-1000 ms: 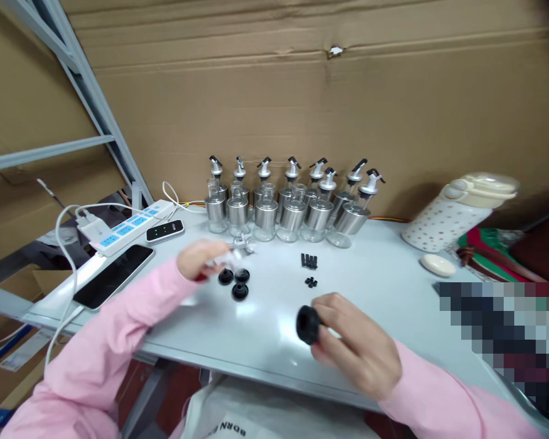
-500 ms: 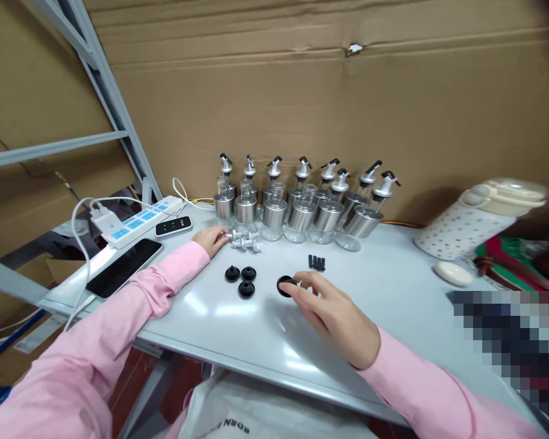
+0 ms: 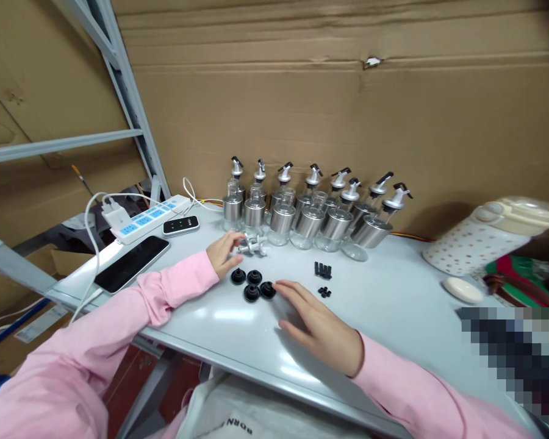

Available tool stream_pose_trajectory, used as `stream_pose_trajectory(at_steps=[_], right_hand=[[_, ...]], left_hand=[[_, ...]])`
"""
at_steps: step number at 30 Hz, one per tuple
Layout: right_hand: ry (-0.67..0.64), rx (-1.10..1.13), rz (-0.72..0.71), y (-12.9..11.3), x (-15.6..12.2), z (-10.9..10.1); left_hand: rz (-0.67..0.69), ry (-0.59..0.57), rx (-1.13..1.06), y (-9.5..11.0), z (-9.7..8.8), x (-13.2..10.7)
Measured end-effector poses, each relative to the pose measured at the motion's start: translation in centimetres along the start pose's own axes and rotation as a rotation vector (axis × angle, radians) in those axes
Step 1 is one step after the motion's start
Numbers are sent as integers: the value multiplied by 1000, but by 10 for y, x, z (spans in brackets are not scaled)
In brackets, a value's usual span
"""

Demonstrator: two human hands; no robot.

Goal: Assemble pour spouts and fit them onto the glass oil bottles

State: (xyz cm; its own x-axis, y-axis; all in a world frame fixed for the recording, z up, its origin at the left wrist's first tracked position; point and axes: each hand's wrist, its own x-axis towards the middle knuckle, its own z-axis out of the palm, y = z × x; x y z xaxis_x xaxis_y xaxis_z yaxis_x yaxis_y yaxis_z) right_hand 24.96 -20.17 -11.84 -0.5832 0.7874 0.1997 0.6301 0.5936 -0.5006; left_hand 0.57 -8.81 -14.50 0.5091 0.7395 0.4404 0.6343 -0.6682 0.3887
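Several round black rubber stoppers [image 3: 251, 293] lie together near the middle of the table. My right hand [image 3: 322, 326] has its fingers stretched out and apart, its fingertips at the edge of the rightmost black stopper [image 3: 268, 290]. Thumb and fingers of my left hand [image 3: 224, 253] are spread, with the fingertips beside a small pile of silver pourer spouts [image 3: 252, 245]; whether they touch is hard to see. To the right of the stoppers sit black lever pieces [image 3: 322, 270] and, nearer me, a cluster of tiny black parts [image 3: 324, 292].
Glass and steel oil bottles [image 3: 282, 221] stand in rows at the back, the rear ones with pourers fitted. On the left are a phone [image 3: 132, 264], a small black-faced device [image 3: 181, 225] and a power strip [image 3: 150, 219]. A dotted flask [image 3: 480, 235] and white oval object [image 3: 463, 290] are at right.
My right hand has carried a black stopper left to the others and let it go, its fingers now spread. My left hand has opened wider by the spouts. The camera view has shifted slightly.
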Motion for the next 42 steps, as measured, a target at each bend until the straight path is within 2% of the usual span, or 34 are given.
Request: stream_pose_trajectory(at_steps=[3,5,10,19,21,23,25,28,29,31,34,36,39,42], right_hand=[[-12,-32,-31,-1,1,1],[-32,-57,-63,-1,1,0],[-78,-125,-89,-3,0,-1],[-75,-195,-181,-1,1,-3],[74,-135,-184,2,4,-11],[353,-77,-143,10,8,-23],[657,-11,-56,25,15,-39],[978,172,65,57,30,-67],[1021,228,83,69,36,-75],[1050,295,130,92,51,-89],[1084,343,232,118,74,-98],[1067,365,323,126,86,-100],[1006,362,352,125,92,-103],[922,381,245,112,86,-108]], left_hand=[[315,-36,-153,19,1,-9],[441,-102,-172,30,5,-12],[465,-269,-35,47,12,-9],[470,-320,100,45,18,-8],[478,-326,108,44,17,-7],[486,-306,125,45,13,-7],[506,-219,165,52,6,-9],[621,-78,184,72,-1,-21],[690,-94,144,80,0,-26],[799,-248,27,96,6,-35],[714,-529,-77,110,19,-40],[635,-642,-133,113,26,-38],[576,-703,-219,112,29,-29],[547,-680,-282,113,28,-23]])
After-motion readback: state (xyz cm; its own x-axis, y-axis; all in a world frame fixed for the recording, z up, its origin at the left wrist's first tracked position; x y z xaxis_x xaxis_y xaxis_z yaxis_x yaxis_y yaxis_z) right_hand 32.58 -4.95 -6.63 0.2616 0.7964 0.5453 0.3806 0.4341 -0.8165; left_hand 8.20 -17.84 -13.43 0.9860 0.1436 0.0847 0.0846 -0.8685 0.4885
